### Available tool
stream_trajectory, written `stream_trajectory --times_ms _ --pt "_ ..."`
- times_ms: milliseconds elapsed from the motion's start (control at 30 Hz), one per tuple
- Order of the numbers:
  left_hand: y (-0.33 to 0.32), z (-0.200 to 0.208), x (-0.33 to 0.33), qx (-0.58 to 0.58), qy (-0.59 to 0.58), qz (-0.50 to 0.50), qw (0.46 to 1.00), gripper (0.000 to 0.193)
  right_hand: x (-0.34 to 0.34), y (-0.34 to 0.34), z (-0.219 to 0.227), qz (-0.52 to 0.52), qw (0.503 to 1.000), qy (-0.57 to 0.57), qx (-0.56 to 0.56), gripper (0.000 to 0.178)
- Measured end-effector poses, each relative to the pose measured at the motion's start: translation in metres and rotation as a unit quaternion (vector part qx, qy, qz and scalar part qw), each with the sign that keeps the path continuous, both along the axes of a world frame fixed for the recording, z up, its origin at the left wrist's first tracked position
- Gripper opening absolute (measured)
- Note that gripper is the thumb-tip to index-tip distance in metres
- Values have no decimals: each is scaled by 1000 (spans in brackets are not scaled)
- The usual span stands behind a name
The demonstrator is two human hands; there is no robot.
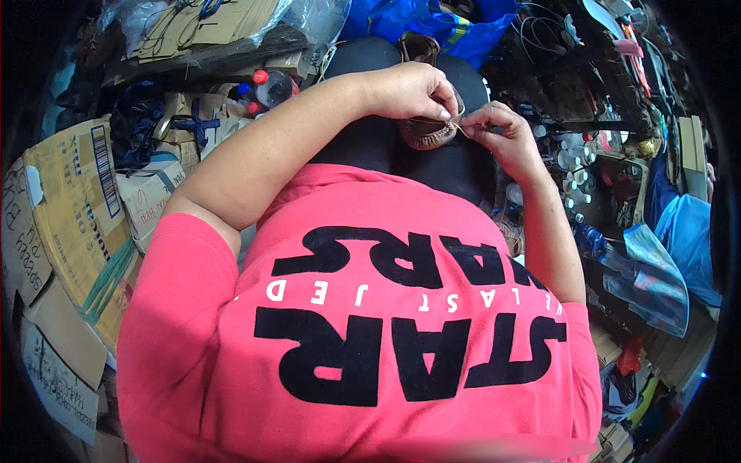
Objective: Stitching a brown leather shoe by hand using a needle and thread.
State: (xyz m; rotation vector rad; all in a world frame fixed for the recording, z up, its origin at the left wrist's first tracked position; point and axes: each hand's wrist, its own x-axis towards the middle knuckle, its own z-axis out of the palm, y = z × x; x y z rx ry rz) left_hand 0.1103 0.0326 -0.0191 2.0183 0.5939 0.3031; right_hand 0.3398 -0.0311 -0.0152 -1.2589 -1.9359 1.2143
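Note:
A brown leather shoe rests on my lap between my dark-trousered thighs, its gathered, stitched end toward me. My left hand lies over its upper side, thumb and forefinger pinching a thin pale thread. Just right of the shoe, my right hand pinches the same pale thread close to the left fingertips. The thread crosses at the shoe's edge between both hands. Further from me a dark brown shoe part shows above my left hand; whether it belongs to the same shoe I cannot tell.
A blue bag sits beyond my knees. Left are plastic bottles with red caps, stacked cardboard boxes and a board with cardboard pieces. Right are several small clear bottles, a clear plastic sheet and a blue cloth.

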Motion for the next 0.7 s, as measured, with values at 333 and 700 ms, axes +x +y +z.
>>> stream_trajectory --times_ms 333,700 --pt "-2 8 0 -76 84 -42 993 26 -8 -28 14 -44 994 -66 72 20" --pt "0 -3 2 35 36 -61 997 24 -29 0 48 160 922 -316 155 27"
